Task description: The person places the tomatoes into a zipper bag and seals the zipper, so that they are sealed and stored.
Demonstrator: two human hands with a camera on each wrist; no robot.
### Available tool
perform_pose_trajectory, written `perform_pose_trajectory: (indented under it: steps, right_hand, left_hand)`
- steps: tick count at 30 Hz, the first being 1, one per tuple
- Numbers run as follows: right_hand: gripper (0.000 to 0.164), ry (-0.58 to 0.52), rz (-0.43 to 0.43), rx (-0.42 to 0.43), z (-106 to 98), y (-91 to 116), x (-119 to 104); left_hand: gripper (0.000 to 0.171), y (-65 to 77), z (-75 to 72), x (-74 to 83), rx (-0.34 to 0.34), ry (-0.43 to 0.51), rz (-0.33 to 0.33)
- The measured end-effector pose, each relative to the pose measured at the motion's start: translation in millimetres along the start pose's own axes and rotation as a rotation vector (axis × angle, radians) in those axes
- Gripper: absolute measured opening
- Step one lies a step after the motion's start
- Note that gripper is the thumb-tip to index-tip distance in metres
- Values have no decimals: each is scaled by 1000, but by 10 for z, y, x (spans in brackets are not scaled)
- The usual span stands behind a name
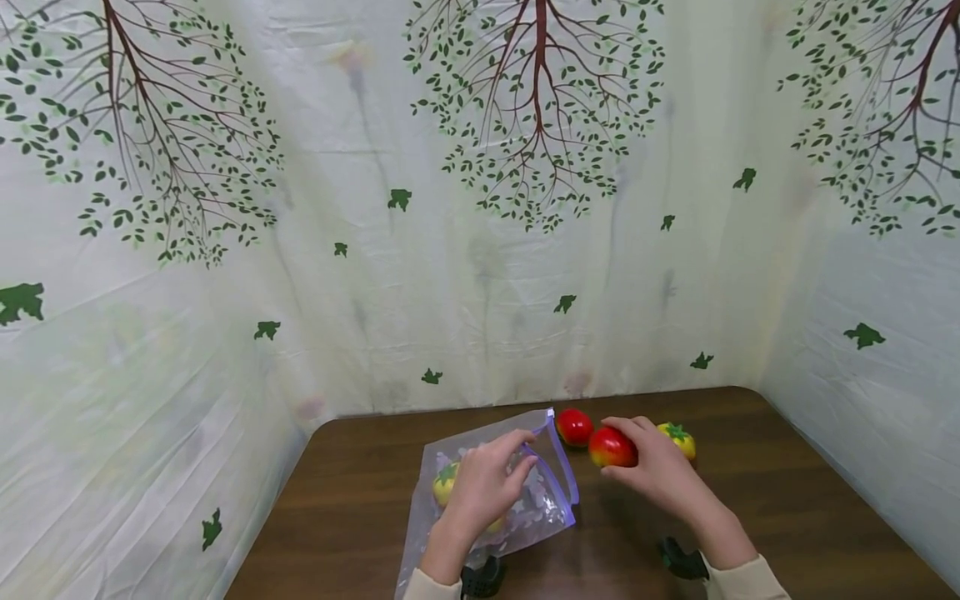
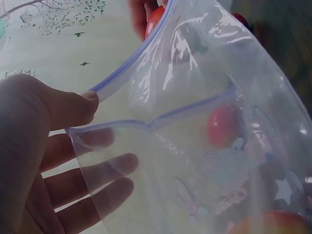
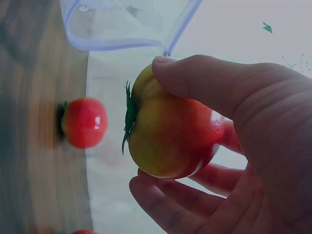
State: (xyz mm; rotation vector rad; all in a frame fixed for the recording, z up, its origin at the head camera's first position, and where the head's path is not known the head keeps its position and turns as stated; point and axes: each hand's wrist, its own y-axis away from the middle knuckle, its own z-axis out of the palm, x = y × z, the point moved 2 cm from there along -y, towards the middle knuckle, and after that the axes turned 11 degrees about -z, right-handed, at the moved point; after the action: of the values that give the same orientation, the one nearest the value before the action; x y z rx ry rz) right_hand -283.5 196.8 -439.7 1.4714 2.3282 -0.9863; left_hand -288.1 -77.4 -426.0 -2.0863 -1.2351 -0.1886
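Note:
My left hand (image 1: pixel 483 483) holds a clear zip bag (image 1: pixel 543 504) by its purple-edged mouth, which gapes toward the right. In the left wrist view, the thumb lies at the purple zip strip (image 2: pixel 131 57) and the other fingers show through the plastic. Inside the bag sit a yellow tomato (image 1: pixel 444 483) with a green calyx and more red and orange fruit, partly hidden by the hand. My right hand (image 1: pixel 660 467) grips a red-and-yellow tomato (image 3: pixel 170 129) between thumb and fingers, just right of the bag's mouth. Its green calyx faces left in the right wrist view.
Another red tomato (image 1: pixel 575 427) stands on the brown table (image 1: pixel 360 492) behind the bag's opening. A yellow tomato (image 1: pixel 678 439) is partly hidden behind my right hand. Pale cloth (image 1: pixel 480 333) with printed trees and leaves hangs around the table's far side.

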Motion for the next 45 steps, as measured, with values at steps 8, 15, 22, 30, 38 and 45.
perform_pose_trajectory:
  steps: [8, 15, 22, 30, 38, 45]
  right_hand:
    - [67, -14, -8, 5, 71, -80, -88]
    - [71, -56, -19, 19, 120, -152, -211]
    - [72, -106, -7, 20, 191, -230, -331]
    - [67, -142, 4, 8, 256, -243, -385]
    - [64, -179, 6, 6, 281, -240, -387]
    - [63, -231, 12, -10, 329, -224, -394]
  left_hand:
    - [23, -6, -4, -11, -2, 5, -11]
    - [22, -12, -27, -17, 11, 9, -5]
    - [23, -24, -80, -28, 21, 30, -3]
    - [24, -22, -76, -55, 16, 65, -16]
    - [25, -25, -111, -53, 31, 89, -20]
    - [25, -14, -133, -52, 26, 94, -31]
